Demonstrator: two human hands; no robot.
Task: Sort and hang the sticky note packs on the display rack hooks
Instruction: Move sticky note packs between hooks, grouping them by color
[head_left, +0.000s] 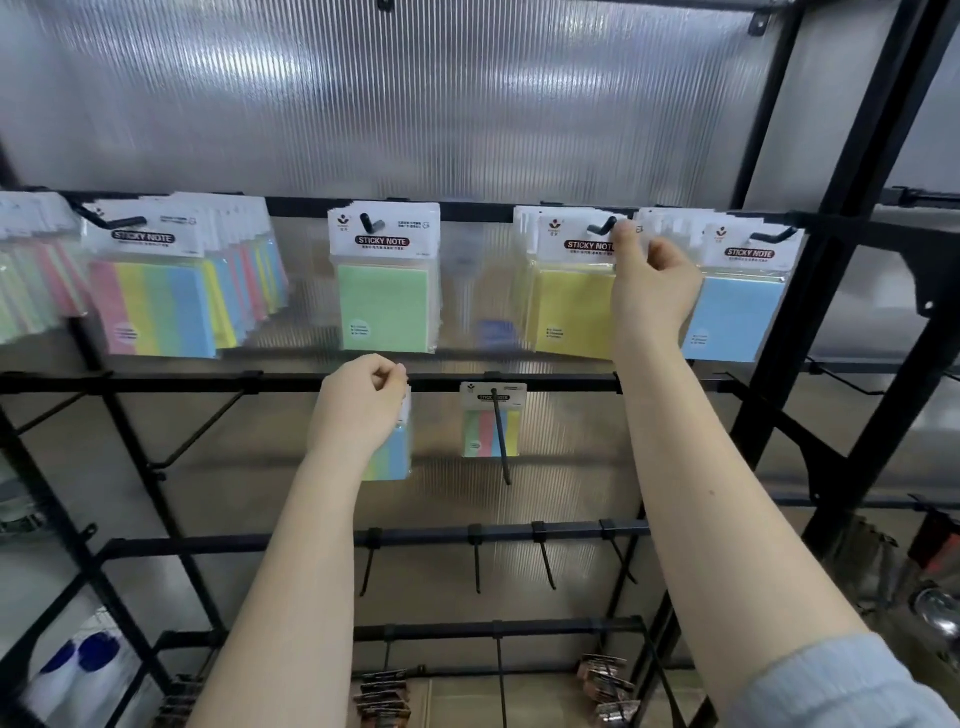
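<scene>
Multicolour pack (396, 457) – under left hand (358, 410), gripped

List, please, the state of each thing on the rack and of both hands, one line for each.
Left hand: grips a striped pack, not hung.
Right hand: pinches the top of the yellow pack at its hook.
Green pack: hangs on the top rail.
Blue pack: hangs on the top rail.
Rainbow packs: hang in a thick row.
Small striped pack: hangs on the second rail.
Lower hooks: bare.
</scene>
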